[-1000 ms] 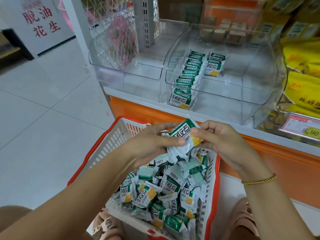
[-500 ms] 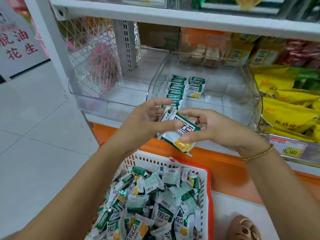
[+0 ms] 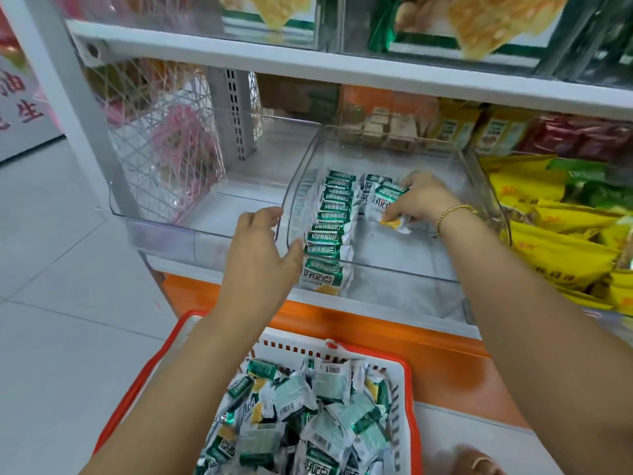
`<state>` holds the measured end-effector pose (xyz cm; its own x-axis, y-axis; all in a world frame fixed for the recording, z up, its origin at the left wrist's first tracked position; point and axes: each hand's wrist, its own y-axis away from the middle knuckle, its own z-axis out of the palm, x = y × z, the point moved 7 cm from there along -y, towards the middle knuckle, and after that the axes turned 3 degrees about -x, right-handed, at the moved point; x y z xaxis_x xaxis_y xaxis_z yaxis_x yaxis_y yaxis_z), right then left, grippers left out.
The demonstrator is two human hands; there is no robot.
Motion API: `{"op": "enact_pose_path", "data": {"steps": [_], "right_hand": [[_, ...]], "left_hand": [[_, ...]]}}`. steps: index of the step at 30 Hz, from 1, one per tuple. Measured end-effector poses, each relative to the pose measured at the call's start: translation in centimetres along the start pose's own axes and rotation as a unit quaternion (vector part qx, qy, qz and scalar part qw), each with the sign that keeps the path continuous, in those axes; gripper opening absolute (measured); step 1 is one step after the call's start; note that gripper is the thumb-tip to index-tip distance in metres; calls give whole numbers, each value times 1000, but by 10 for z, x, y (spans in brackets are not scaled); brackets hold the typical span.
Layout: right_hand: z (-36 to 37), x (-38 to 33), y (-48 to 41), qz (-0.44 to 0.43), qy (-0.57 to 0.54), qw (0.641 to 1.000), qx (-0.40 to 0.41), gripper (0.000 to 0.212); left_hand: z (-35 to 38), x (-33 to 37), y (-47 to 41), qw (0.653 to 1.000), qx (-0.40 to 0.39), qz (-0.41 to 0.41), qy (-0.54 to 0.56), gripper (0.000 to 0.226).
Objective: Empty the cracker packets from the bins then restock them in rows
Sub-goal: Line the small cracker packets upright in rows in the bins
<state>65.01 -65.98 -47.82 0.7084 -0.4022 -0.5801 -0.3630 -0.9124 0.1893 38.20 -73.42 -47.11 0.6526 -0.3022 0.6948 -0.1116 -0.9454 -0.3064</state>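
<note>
Right hand [image 3: 423, 197] pinches a green-and-white cracker packet [image 3: 385, 200] onto the second row in the clear plastic bin [image 3: 394, 269], left hand [image 3: 260, 248] loose-fingered beside it; first row [image 3: 330, 228] looks complete, red-rimmed white basket [image 3: 294, 349] heaped.

Two clear bins [image 3: 164, 231] [image 3: 394, 269], one basket [image 3: 291, 349], two hands [image 3: 260, 248] [image 3: 423, 197]

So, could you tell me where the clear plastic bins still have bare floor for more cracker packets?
The right clear bin is bare between the finished green-and-white packet row and its right wall, in front of the right hand holding a packet. The left clear bin looks bare throughout. The red-rimmed basket is crowded.
</note>
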Motion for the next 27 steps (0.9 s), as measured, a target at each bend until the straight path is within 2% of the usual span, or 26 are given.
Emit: {"op": "enact_pose_path", "data": {"steps": [2, 4, 11, 18, 21, 24, 26, 27], "right_hand": [[14, 5, -17, 1, 44, 999, -29, 68], [26, 7, -29, -23, 63, 997, -38, 75], [34, 16, -49, -48, 60, 997, 14, 80], [23, 2, -28, -45, 47, 998, 12, 89], [4, -10, 0, -66, 59, 995, 45, 69], [-14, -27, 52, -168, 75, 977, 111, 22], [-11, -28, 95, -227, 34, 968, 98, 23], [-4, -26, 116, -250, 9, 965, 74, 25]], "left_hand": [[-1, -2, -2, 1000, -3, 1, -3, 47], [0, -1, -3, 1000, -9, 11, -8, 47], [-2, -3, -5, 1000, -14, 18, 4, 47], [-1, -6, 5, 999, -42, 10, -2, 53], [-3, -7, 19, 999, -45, 10, -2, 49], [-6, -3, 35, 999, -34, 25, 9, 24], [1, -4, 47, 997, -70, 16, 0, 2], [9, -8, 54, 995, -101, 7, -11, 8]]}}
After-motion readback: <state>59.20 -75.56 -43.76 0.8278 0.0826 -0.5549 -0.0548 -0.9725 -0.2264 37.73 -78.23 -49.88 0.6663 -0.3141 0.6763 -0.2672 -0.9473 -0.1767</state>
